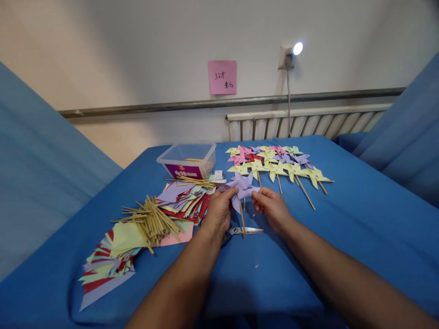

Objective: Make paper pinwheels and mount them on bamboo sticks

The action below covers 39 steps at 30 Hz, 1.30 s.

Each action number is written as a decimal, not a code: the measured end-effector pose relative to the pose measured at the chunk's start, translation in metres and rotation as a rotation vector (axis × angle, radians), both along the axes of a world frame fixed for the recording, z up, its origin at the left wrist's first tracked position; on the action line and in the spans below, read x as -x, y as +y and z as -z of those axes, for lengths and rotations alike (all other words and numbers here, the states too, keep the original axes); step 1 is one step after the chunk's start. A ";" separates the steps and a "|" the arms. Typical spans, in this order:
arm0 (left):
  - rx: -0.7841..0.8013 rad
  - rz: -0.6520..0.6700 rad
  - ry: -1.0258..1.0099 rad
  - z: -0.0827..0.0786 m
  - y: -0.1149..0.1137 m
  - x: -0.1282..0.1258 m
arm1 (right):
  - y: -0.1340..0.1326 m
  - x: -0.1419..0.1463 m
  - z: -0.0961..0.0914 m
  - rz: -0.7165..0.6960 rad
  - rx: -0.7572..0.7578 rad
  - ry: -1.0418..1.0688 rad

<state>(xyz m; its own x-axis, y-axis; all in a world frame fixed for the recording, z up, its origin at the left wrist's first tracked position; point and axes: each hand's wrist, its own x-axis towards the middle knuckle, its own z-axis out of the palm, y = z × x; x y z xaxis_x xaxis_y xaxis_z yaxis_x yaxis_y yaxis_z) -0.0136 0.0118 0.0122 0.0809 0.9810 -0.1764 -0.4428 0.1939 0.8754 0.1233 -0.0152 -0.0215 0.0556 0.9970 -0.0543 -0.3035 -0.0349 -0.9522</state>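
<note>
My left hand point(217, 211) and my right hand point(272, 208) both pinch a purple paper pinwheel point(242, 186) just above the blue-covered table point(343, 219). Its wooden stick point(242, 218) hangs down between my hands. Each hand is closed on a blade of the pinwheel. A pair of scissors point(245, 231) lies on the cloth right under my hands. Finished pinwheels point(276, 163) in yellow, pink and purple lie in rows behind my right hand.
A heap of wooden sticks point(154, 220) rests on stacked coloured paper point(116, 256) at the left. A clear plastic box point(188, 160) stands behind them. A pink note point(222, 77), a lamp point(290, 54) and a radiator point(308, 124) are at the wall.
</note>
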 end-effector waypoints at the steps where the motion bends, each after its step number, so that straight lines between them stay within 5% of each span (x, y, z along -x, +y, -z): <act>1: -0.014 0.002 0.004 0.000 0.000 0.000 | 0.000 0.000 0.000 0.001 0.015 0.043; 5: -0.056 -0.010 0.002 0.000 0.000 0.001 | -0.003 0.001 -0.004 -0.079 0.095 0.160; 13: -0.047 -0.048 0.017 -0.001 0.001 0.003 | -0.014 0.013 -0.007 -0.411 0.074 -0.074; 39: -0.023 -0.009 -0.028 -0.005 0.001 0.004 | -0.007 0.016 0.001 -0.334 0.020 -0.147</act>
